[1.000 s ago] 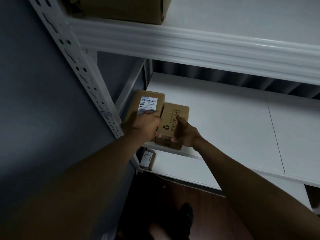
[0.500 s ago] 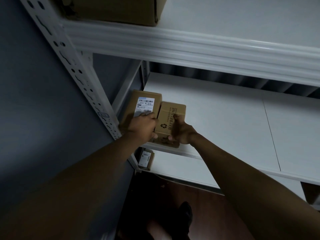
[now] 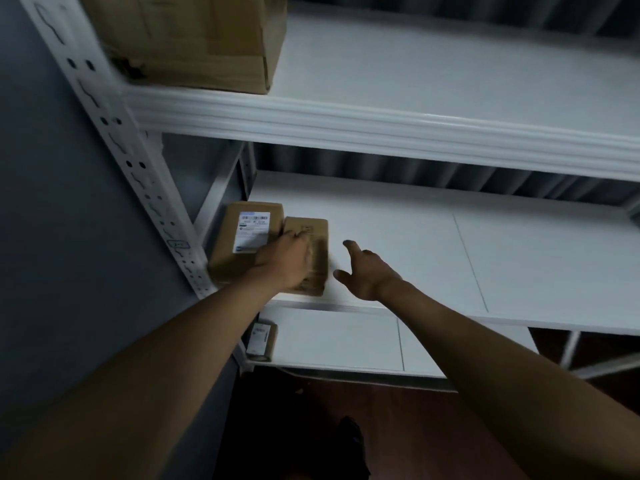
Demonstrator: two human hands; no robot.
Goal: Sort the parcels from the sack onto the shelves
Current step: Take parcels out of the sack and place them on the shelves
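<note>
- At the left end of the middle shelf (image 3: 450, 244), two cardboard parcels are set side by side, touching: a labelled parcel (image 3: 242, 244) against the white upright post (image 3: 138, 174), and a smaller plain parcel (image 3: 311, 237) to its right.
- The left hand (image 3: 285, 263) is laid over the seam between both parcels; whether its fingers are curled cannot be told.
- The right hand (image 3: 367, 271) is held just beside the smaller parcel, apart from it, fingers spread and nothing gripped.
- A large cardboard box (image 3: 194, 39) is seen on the top shelf (image 3: 450, 81).
- A small labelled parcel (image 3: 262, 342) is seen on the bottom shelf (image 3: 346, 341).
</note>
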